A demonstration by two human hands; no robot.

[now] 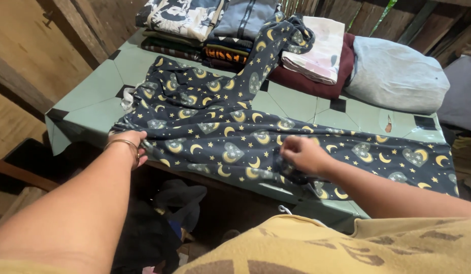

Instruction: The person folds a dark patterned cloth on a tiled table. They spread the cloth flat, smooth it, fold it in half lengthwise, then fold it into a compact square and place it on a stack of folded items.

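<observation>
The left hand (128, 143) has its grip clenched on the near corner of a dark blue garment (220, 127) printed with yellow moons, stars and hearts, at the left end of the cloth. A thin bangle (125, 144) sits on that wrist. The right hand (302, 153) pinches a bunched fold of the same garment along its near edge, fingers curled tight into the fabric.

The garment lies spread across the pale green tabletop (93, 96), its far leg running up toward the back and its right end reaching the tabletop's right edge. It is mostly flat, with wrinkles gathered around both grips.

Judging from this, the step in hand is the straightening of the near edge before a fold. The next move would seem to call for both grips pulling evenly, so that the cloth stays flat and does not slide off the near edge.

Behind the garment stand a stack of folded clothes (215, 30), a white and maroon folded pile (322, 56), and a grey bundle (395, 76), well apart from the hands.
</observation>
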